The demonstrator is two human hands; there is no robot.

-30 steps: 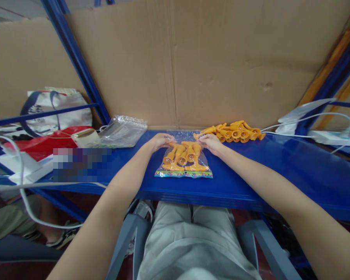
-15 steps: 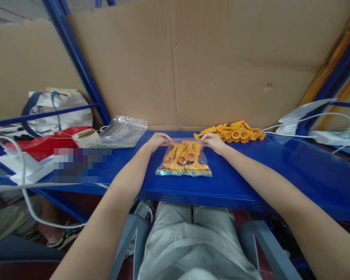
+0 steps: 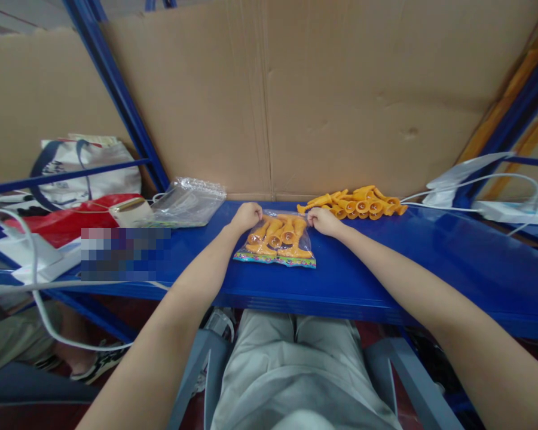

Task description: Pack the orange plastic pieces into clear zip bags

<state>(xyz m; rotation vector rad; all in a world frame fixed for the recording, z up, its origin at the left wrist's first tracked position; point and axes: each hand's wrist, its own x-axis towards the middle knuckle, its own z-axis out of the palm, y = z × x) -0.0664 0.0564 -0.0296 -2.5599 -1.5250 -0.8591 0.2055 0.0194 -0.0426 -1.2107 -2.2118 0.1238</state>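
A clear plastic bag [image 3: 275, 242] with a coloured bottom strip lies on the blue shelf [image 3: 385, 263] in front of me, filled with several orange plastic pieces. My left hand [image 3: 245, 216] is closed on the bag's top left corner. My right hand [image 3: 321, 220] is closed on its top right corner. A loose pile of the same orange pieces [image 3: 356, 203] lies just behind and to the right of my right hand.
A stack of clear empty bags [image 3: 186, 202] sits at the left rear. Further left are a red item [image 3: 67, 224], a white tote bag [image 3: 89, 167] and white cables. A white power strip [image 3: 511, 210] with cables lies at the right. Cardboard [image 3: 323, 95] backs the shelf.
Both hands have gone from fingers laid along the bag's top edge to fists gripping its upper corners. The bag has shifted slightly left and its top has bunched.
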